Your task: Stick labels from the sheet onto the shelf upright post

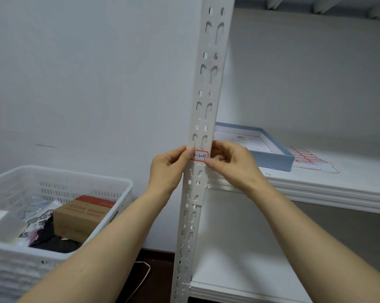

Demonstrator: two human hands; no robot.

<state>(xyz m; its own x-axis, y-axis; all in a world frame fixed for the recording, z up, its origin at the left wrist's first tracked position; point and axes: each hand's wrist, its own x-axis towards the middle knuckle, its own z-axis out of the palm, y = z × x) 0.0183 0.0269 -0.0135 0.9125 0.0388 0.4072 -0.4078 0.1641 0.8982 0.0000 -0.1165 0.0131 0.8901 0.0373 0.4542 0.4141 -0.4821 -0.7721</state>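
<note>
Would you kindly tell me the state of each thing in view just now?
post: upright, one label against its front.
label: written on, held at both ends.
left hand: pinches the label's left end.
right hand: pinches the label's right end.
blue box: open, on the shelf.
sheet: flat beside the box.
basket: open-topped, holding a shut carton.
</note>
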